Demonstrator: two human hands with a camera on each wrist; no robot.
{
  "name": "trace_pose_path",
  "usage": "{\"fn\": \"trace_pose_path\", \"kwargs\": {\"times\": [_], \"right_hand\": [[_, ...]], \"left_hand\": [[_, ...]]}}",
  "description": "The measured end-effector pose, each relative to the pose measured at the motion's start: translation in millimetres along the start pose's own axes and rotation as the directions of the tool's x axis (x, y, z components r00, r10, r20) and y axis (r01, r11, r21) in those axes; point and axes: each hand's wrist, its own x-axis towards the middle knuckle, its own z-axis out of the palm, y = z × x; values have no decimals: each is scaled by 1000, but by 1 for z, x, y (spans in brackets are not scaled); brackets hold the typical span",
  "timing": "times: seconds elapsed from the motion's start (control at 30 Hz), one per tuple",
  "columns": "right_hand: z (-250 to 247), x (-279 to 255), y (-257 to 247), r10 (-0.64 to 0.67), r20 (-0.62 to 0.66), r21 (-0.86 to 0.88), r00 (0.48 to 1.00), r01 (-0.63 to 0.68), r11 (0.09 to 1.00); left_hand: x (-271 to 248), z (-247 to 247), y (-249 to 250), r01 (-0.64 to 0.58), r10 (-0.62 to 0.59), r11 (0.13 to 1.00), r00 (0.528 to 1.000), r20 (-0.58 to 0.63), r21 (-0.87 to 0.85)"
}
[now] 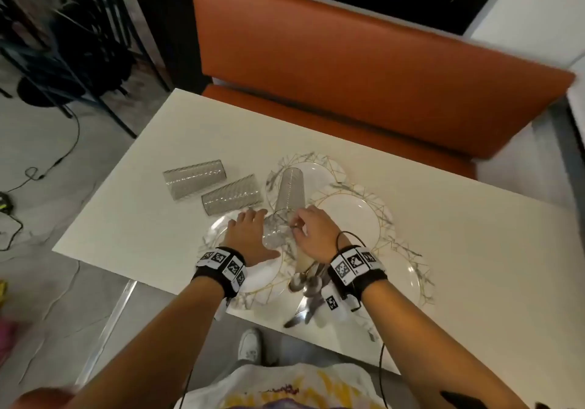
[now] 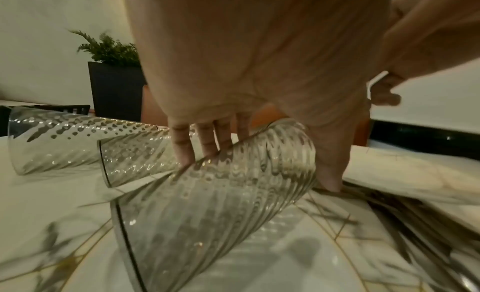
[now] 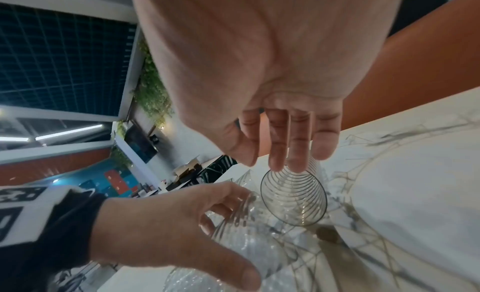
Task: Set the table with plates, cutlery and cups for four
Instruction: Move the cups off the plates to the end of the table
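Note:
Several marble-and-gold plates (image 1: pixel 351 218) overlap at the front middle of the white table (image 1: pixel 459 250). A ribbed clear glass (image 1: pixel 274 234) (image 2: pixel 221 193) lies on its side on the near left plate (image 1: pixel 259 277), and my left hand (image 1: pixel 258 234) (image 3: pixel 168 224) grips it between fingers and thumb. A second glass (image 1: pixel 291 187) (image 3: pixel 293 199) lies across the far plates, its mouth toward me. My right hand (image 1: pixel 304 225) (image 3: pixel 285 144) hovers open with its fingertips at that rim. Two more glasses (image 1: pixel 194 179) (image 1: pixel 232 198) lie on the table to the left. A bundle of cutlery (image 1: pixel 305 288) lies under my right wrist.
An orange bench (image 1: pixel 348 76) runs along the table's far side. A black chair (image 1: pixel 79 44) and cables stand on the floor to the left. The table's near edge is just below the plates, with my shoe (image 1: pixel 250 343) under it.

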Motion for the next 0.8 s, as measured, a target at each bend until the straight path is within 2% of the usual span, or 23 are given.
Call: {"fn": "trace_pose_path", "kwargs": {"times": [0.1,0.2,0.37,0.63,0.8], "right_hand": [[-7,26,3,12,15,-91,1000,-11,996],[-13,44,-5,56,-35,-171,998,-61,983],[7,80,0,245,-60,-235,968,-252,939],[38,97,7,355,-137,-197,925,-377,905],[37,89,2,394,-247,-5,885,-407,913]], "left_hand": [[5,4,0,52,-51,997,999,10,-51],[-2,-4,-1,30,-38,989,998,-59,-144],[-11,-12,-13,71,-106,964,987,-122,-258],[-19,-25,-31,59,-122,942,977,-173,-331],[-19,-30,-38,-8,-75,931,974,-214,-364]]}}
